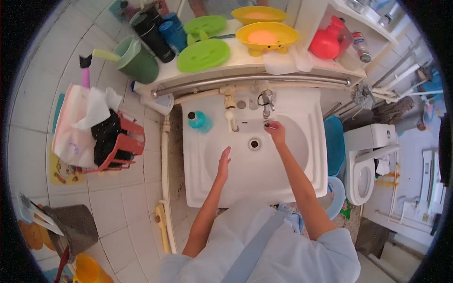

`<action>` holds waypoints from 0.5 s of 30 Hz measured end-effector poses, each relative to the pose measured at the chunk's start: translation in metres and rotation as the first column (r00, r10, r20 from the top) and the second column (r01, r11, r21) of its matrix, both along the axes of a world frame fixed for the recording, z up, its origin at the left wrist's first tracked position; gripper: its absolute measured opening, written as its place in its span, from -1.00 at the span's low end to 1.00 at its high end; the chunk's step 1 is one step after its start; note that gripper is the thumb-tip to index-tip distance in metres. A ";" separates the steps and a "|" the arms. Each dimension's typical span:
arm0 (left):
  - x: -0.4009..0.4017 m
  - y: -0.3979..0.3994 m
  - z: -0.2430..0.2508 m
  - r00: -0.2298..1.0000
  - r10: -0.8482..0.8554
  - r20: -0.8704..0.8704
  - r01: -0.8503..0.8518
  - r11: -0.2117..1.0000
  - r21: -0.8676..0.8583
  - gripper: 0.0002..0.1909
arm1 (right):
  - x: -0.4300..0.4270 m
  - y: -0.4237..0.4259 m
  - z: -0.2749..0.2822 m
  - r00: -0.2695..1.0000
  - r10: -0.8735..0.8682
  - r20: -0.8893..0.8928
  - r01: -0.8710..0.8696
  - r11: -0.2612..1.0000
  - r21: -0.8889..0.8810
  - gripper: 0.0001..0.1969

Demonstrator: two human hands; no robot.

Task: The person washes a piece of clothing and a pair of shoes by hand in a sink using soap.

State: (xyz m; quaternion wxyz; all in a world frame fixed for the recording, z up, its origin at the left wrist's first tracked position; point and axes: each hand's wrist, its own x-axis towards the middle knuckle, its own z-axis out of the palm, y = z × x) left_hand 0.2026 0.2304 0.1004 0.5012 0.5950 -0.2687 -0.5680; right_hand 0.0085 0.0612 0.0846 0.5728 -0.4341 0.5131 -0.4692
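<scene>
A white washbasin point(231, 155) lies before me with its round drain point(254, 144) uncovered. My right hand point(276, 131) pinches a small dark-and-metallic object point(268, 125), perhaps a drain stopper, just below the chrome faucet point(267, 102). Over the basin's left half is my left hand point(224, 164), empty, seen edge-on with its fingers extended. Between the hands, higher up, a second tap with a white plastic spout point(231, 118) points into the basin. A teal bottle with a black cap point(200, 122) rests on the basin's upper left corner.
A metal rail point(247, 78) crosses above the basin, below a shelf holding green and yellow soap dishes point(267, 35) and dark bottles. A red basket point(132, 138) hangs on the left tiled wall. At right are a blue tub point(333, 145) and a toilet point(362, 177).
</scene>
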 end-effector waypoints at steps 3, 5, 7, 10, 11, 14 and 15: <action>-0.005 -0.002 -0.002 0.998 0.048 -0.028 -0.047 0.999 0.024 -0.44 | 0.004 -0.008 -0.001 0.995 -0.059 0.080 0.038 0.971 0.238 -0.81; -0.001 0.004 -0.008 0.997 0.068 -0.045 -0.067 0.997 0.033 -0.45 | 0.018 -0.001 0.009 0.968 -0.166 0.187 0.102 0.945 0.312 -0.79; -0.006 -0.005 -0.002 0.994 0.079 -0.073 -0.077 0.996 0.033 -0.46 | 0.024 0.001 0.009 0.932 -0.278 0.234 0.180 0.912 0.368 -0.78; -0.023 -0.031 0.002 1.000 -0.005 -0.025 0.006 0.999 0.045 -0.49 | 0.022 0.000 0.000 0.849 -0.430 0.306 0.270 0.852 0.448 -0.78; -0.031 -0.047 -0.001 0.994 -0.093 -0.059 0.096 0.993 0.064 -0.53 | 0.020 -0.002 -0.006 0.812 -0.479 0.333 0.298 0.831 0.470 -0.78; -0.055 -0.093 -0.028 0.961 -0.148 -0.233 0.164 0.985 0.052 -0.63 | 0.014 -0.006 -0.024 0.796 -0.449 0.407 0.300 0.875 0.380 -0.80; -0.061 -0.110 -0.036 0.961 -0.146 -0.233 0.162 0.986 0.048 -0.63 | 0.016 -0.008 -0.025 0.797 -0.446 0.407 0.298 0.877 0.377 -0.80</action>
